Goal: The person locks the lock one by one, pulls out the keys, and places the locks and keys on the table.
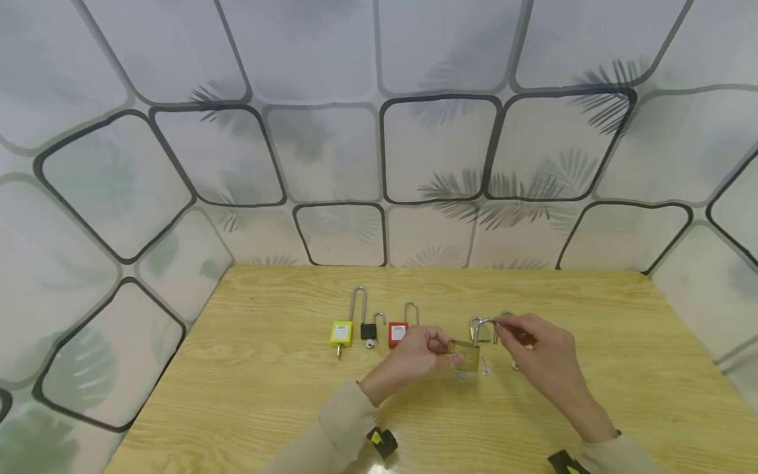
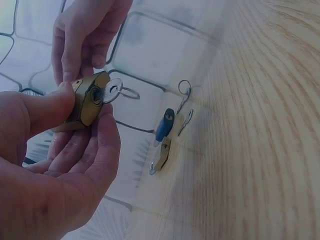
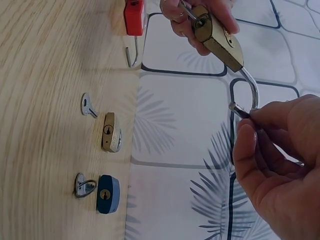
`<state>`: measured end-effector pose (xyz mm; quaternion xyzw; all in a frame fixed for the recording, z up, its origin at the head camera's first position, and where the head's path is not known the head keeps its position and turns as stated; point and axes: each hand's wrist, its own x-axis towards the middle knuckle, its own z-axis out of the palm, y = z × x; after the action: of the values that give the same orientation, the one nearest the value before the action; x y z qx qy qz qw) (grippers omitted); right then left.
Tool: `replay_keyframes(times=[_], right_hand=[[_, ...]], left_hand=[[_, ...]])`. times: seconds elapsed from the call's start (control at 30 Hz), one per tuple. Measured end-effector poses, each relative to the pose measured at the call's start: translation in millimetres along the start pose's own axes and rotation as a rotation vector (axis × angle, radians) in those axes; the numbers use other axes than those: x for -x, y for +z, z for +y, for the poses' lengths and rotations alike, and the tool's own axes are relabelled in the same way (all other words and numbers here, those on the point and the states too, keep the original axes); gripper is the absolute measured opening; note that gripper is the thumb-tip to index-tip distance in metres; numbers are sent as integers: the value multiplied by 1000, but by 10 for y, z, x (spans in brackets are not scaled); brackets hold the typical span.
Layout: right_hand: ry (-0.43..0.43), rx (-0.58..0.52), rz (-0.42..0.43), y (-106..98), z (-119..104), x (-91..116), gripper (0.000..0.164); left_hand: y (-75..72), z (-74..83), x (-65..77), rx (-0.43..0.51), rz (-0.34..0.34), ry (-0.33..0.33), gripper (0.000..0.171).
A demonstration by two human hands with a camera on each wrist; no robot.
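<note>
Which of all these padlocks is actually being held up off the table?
The brass padlock with a key in it: the left hand holds it, the right hand pinches its open shackle. The others rest on the table.

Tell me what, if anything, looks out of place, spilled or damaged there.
Nothing looks spilled or damaged. The brass padlock in the left hand has its shackle swung open, but the right hand pinches that shackle, so this seems deliberate.

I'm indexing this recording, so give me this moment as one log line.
left hand: grips brass padlock, key inserted | right hand: pinches its open shackle | table: blue padlock, red padlock
</note>
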<state>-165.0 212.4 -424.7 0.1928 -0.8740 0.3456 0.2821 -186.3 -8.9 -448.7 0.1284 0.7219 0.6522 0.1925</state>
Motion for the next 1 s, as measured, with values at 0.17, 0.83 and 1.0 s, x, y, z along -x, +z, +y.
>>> replay_keyframes(times=[0.17,0.83,1.0], right_hand=[[11,-1,-2,31,-16,-34,15],[160,-27,-136,197,-159,-128,21],[129,-54,-137,227,-174,-159,19]], left_hand=[[-4,-3,-5,9,6,10,17],[-6,7,24,-3,-36,-11,19],[-3,10,13,-3,-24,-9,15]])
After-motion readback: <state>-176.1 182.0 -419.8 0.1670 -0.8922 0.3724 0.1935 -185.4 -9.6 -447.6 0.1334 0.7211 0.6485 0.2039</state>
